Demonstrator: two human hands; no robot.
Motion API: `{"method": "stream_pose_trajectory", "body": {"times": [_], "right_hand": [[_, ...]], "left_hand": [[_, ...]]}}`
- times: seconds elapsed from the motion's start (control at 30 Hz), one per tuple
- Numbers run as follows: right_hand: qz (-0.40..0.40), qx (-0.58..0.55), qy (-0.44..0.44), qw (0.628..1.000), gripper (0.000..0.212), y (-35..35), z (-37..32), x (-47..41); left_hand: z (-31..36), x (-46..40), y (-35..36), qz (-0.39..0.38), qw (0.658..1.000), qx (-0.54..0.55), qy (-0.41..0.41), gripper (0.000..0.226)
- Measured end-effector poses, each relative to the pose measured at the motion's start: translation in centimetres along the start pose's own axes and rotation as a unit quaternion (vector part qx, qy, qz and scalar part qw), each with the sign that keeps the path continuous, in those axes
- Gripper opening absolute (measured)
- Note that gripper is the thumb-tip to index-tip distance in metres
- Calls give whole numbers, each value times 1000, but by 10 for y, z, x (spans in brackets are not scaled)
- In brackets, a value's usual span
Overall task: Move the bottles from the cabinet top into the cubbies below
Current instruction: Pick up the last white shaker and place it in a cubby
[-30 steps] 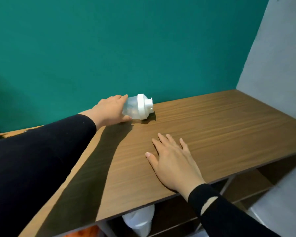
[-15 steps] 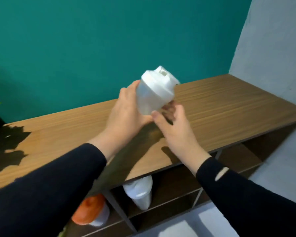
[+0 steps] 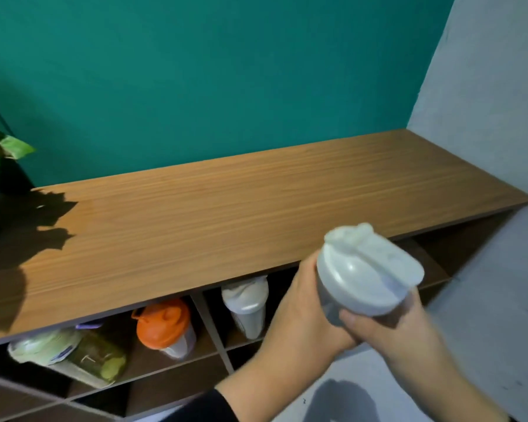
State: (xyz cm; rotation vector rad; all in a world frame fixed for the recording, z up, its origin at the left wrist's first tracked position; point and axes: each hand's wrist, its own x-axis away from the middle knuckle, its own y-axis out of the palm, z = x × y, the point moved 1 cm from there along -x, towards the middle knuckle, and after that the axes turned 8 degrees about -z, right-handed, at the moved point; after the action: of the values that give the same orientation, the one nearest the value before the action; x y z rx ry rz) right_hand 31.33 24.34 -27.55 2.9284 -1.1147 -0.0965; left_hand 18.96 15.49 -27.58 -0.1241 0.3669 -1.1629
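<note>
Both hands hold a clear shaker bottle with a white lid (image 3: 367, 277), in front of the cabinet's front edge, right of centre. My left hand (image 3: 299, 312) wraps its left side and my right hand (image 3: 390, 333) grips it from below. The wooden cabinet top (image 3: 226, 214) carries no bottles. In the upper cubbies below stand a white-lidded bottle (image 3: 247, 306), an orange-lidded bottle (image 3: 165, 327) and, at the left, a pale green-lidded container (image 3: 45, 345) beside a yellowish jar (image 3: 99, 354).
A potted plant (image 3: 3, 159) stands at the cabinet's left end and throws a shadow on the top. A grey wall (image 3: 485, 117) closes the right side. A vertical divider (image 3: 209, 324) separates the cubbies; the rightmost cubby (image 3: 457, 248) looks dark.
The bottle was lifted off the cabinet top by my left hand, my right hand joined it, and both carried it down and right, past the front edge.
</note>
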Motion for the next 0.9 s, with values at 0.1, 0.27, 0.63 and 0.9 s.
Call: {"method": "stream_pose_trajectory", "body": {"times": [0.1,0.27,0.63,0.9], "right_hand": [[32,-4,104,994,101,5,40,18],[67,67,147,985,100,16,96,-6],[0,86,209,974,75,2,165,-84],[16,71,179,981,85,-9,192,-103]], "left_hand": [[-29,21,24,-34,994,59,-80,70],[-93,9,46,11,980,123,-153,28],[-159,-34,32,69,948,57,-305,45],[-177,-54,43,79,932,46,-351,44]]}}
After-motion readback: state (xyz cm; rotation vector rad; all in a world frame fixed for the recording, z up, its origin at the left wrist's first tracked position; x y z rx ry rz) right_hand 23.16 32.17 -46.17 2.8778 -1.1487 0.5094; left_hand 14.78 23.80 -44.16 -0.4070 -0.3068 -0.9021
